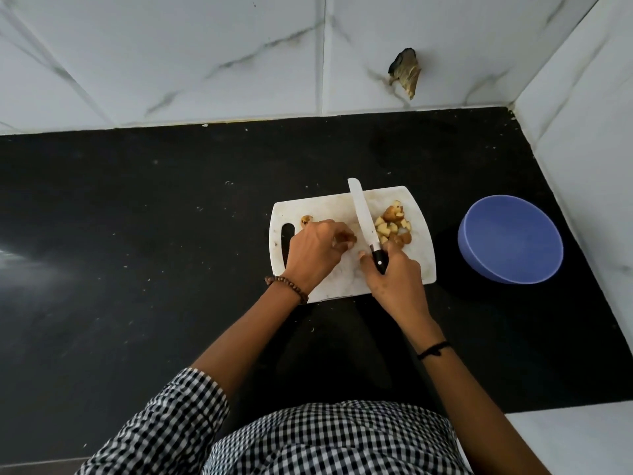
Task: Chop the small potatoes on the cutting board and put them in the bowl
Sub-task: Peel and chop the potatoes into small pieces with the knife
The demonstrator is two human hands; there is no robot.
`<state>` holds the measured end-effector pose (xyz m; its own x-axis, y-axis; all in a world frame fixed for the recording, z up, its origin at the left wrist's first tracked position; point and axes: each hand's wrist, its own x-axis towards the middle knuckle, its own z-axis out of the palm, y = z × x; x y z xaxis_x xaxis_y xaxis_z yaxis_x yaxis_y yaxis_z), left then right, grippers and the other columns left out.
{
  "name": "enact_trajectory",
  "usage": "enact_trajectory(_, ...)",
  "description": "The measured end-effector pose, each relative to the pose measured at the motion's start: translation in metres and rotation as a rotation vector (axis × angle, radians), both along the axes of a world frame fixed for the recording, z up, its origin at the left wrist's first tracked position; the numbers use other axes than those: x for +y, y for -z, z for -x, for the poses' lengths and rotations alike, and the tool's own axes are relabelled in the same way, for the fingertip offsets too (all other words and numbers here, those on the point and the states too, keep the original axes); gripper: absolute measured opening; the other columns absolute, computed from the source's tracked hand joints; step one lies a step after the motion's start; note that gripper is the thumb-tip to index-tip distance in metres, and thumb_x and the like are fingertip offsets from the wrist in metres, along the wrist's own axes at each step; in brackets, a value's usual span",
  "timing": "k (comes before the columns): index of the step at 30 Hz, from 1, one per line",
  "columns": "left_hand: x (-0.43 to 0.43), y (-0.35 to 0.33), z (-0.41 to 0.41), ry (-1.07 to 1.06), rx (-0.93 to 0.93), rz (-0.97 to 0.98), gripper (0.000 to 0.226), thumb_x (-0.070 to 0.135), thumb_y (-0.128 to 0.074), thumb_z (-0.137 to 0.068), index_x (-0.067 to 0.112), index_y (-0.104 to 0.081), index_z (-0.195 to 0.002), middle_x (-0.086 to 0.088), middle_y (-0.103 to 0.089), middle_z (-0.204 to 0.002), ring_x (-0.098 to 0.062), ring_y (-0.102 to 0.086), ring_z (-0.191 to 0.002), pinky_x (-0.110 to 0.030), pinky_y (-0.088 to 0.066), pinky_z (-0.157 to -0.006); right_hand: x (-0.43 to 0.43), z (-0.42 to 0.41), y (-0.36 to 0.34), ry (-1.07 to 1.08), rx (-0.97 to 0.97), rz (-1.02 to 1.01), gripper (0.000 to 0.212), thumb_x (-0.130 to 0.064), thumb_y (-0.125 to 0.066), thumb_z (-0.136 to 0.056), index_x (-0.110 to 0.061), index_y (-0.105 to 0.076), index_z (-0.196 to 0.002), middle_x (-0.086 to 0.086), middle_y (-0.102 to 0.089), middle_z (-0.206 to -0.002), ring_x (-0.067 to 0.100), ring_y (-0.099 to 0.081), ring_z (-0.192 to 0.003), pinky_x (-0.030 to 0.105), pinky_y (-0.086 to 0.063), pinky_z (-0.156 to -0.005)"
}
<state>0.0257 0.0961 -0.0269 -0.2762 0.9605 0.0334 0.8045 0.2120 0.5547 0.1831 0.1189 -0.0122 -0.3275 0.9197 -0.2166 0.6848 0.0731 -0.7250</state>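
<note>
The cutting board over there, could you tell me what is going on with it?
A person is chopping on the white cutting board. The right hand grips the knife by its black handle, while the left hand holds a potato beside the blade. The chopped pieces lie right of the blade, one small potato waits near the board's slot, and the blue bowl holds nothing yet.

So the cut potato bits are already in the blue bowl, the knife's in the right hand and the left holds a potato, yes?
No. The head view shows the cut potato bits heaped on the cutting board beside the knife; none show in the blue bowl. The right hand does grip the knife, and the left hand holds a potato.
</note>
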Motion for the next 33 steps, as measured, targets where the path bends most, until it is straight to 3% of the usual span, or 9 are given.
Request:
enact_trajectory(3,-0.003,0.002,-0.006,-0.072,-0.008,0.026,0.012,0.033,-0.071,-0.084,0.03,-0.072,-0.095,0.013,-0.071,-0.091,-0.004,-0.062,-0.076,-0.017,-0.042,-0.055,-0.007,-0.004,0.002,0.02,-0.002,0.019,0.033,-0.048,-0.049,-0.099,-0.016,-0.056,-0.097,-0.003,-0.059,-0.074,0.007,-0.058,-0.066,0.017,-0.038,-0.054)
enact_trajectory(8,-0.004,0.002,-0.005,-0.135,-0.006,0.065,0.012,0.039,-0.072,-0.082,0.031,-0.073,-0.091,0.012,-0.071,-0.088,-0.008,-0.063,-0.076,-0.028,-0.052,-0.06,-0.018,-0.007,0.01,-0.007,-0.022,0.034,0.035,-0.049,-0.04,-0.101,-0.017,-0.053,-0.101,0.0,-0.062,-0.077,0.015,-0.063,-0.071,0.034,-0.053,-0.062)
enact_trajectory(12,-0.004,0.001,-0.004,-0.141,0.003,0.085,0.014,0.039,-0.071,-0.083,0.032,-0.075,-0.095,0.012,-0.071,-0.09,-0.01,-0.062,-0.075,-0.027,-0.05,-0.058,-0.025,-0.007,0.014,-0.026,-0.06,-0.028,0.031,-0.046,-0.038,-0.102,-0.017,-0.048,-0.099,0.001,-0.06,-0.076,0.015,-0.061,-0.068,0.043,-0.055,-0.061)
enact_trajectory(17,-0.003,-0.001,-0.004,-0.115,0.019,0.119,0.017,0.038,-0.065,-0.088,0.033,-0.073,-0.103,0.011,-0.07,-0.091,-0.013,-0.06,-0.076,-0.023,-0.039,-0.054,-0.023,-0.005,0.011,-0.066,-0.134,-0.042,0.028,-0.044,-0.037,-0.104,-0.018,-0.046,-0.103,-0.002,-0.059,-0.076,0.013,-0.061,-0.068,0.04,-0.055,-0.062)
enact_trajectory(23,-0.002,0.0,-0.004,-0.129,0.021,0.136,0.017,0.038,-0.064,-0.088,0.034,-0.073,-0.102,0.01,-0.07,-0.089,-0.014,-0.062,-0.074,-0.028,-0.049,-0.057,-0.027,-0.006,0.01,-0.097,-0.177,-0.125,0.026,-0.041,-0.035,-0.105,-0.017,-0.045,-0.103,-0.002,-0.055,-0.073,0.019,-0.06,-0.068,0.036,-0.045,-0.054)
enact_trajectory(28,0.0,0.001,-0.004,-0.102,0.053,0.124,0.018,0.035,-0.063,-0.089,0.029,-0.075,-0.102,0.01,-0.07,-0.091,-0.014,-0.062,-0.074,-0.028,-0.049,-0.057,-0.031,-0.007,0.009,-0.107,-0.205,-0.2,0.032,-0.039,-0.037,-0.105,-0.016,-0.056,-0.116,0.001,-0.063,-0.08,0.018,-0.064,-0.073,0.041,-0.057,-0.062)
enact_trajectory(33,0.004,0.004,-0.003,-0.071,0.062,0.105,0.016,0.028,-0.064,-0.088,0.021,-0.076,-0.097,0.007,-0.071,-0.086,-0.014,-0.062,-0.071,-0.026,-0.05,-0.06,-0.028,-0.004,0.011,-0.12,-0.21,-0.228,0.04,-0.037,-0.037,-0.105,-0.012,-0.058,-0.129,-0.001,-0.062,-0.076,0.015,-0.062,-0.068,0.036,-0.056,-0.061)
